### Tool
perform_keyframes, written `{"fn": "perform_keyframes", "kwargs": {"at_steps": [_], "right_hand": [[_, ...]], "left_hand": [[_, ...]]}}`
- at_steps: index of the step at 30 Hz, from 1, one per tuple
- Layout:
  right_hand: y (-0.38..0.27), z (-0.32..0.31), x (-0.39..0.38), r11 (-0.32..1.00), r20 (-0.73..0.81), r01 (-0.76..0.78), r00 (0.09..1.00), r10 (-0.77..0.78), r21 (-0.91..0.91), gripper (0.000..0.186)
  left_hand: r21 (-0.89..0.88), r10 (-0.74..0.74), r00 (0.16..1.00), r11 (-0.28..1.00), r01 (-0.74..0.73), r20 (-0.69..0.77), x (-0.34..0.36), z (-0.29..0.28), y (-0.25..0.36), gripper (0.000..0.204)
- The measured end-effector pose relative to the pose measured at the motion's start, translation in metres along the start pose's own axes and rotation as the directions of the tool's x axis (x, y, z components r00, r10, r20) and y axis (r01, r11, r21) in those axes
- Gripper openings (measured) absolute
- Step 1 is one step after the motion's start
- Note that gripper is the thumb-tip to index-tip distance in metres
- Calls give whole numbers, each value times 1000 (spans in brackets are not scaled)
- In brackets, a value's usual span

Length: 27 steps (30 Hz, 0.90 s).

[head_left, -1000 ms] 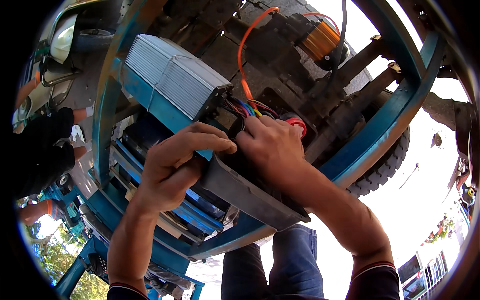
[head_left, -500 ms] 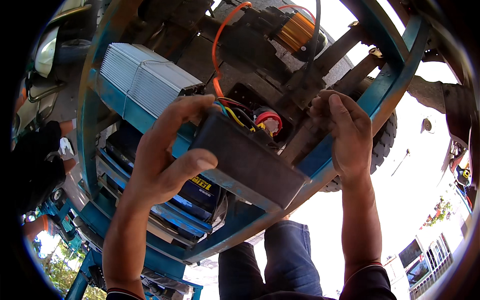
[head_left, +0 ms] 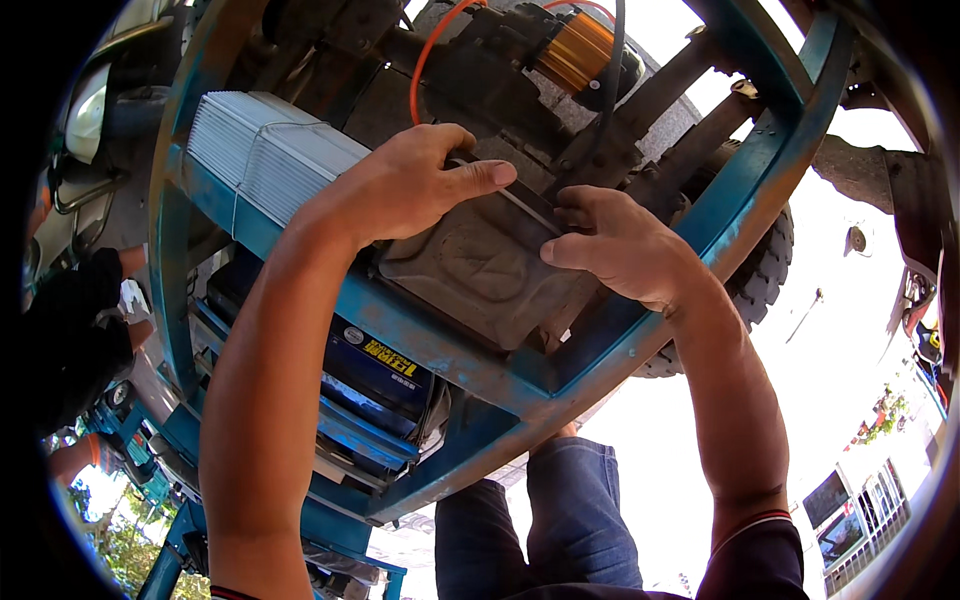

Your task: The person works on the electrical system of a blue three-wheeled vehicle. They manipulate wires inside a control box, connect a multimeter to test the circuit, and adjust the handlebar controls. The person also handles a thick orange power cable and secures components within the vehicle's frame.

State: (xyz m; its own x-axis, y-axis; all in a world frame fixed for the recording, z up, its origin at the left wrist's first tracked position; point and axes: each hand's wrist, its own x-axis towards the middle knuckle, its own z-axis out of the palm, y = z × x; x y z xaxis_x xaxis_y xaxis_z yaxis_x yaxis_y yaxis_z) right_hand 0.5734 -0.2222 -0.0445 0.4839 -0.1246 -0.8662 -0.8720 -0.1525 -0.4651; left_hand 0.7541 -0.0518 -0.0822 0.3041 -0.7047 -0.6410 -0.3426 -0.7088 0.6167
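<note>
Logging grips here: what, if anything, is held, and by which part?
Left hand and right hand meet the far edge of the dark cover; gripping or pressing can't be told.

Heatsink [head_left: 270, 150] left of cover [head_left: 490, 265], motor [head_left: 580, 55] behind, battery [head_left: 385, 362] before.

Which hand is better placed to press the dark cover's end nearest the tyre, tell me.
Probably the right: the right hand sits at the dark cover, on the side toward the tyre; the left hand is nearer the silver finned box.
</note>
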Motion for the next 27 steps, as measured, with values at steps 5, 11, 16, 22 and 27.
{"fn": "perform_keyframes", "kwargs": {"at_steps": [5,11,16,22,27], "right_hand": [[13,-1,5,992,-50,52,998,-46,118,64],[1,27,-25,910,-407,411,823,-395,-53,52],[16,87,-78,720,-545,668,539,-643,-189,35],[32,186,-162,536,-348,710,411,-842,-457,33],[20,321,-261,556,-326,712,452,-830,-428,29]], "left_hand": [[-13,8,1000,1000,-8,-5,-1,1,7,92],[366,370,755,912,-185,-541,-50,33,22,59],[179,339,410,907,-380,-847,-163,83,44,40],[-415,-204,481,824,-386,-853,-374,194,51,49],[-448,-338,399,865,-224,-852,-560,270,18,48]]}}
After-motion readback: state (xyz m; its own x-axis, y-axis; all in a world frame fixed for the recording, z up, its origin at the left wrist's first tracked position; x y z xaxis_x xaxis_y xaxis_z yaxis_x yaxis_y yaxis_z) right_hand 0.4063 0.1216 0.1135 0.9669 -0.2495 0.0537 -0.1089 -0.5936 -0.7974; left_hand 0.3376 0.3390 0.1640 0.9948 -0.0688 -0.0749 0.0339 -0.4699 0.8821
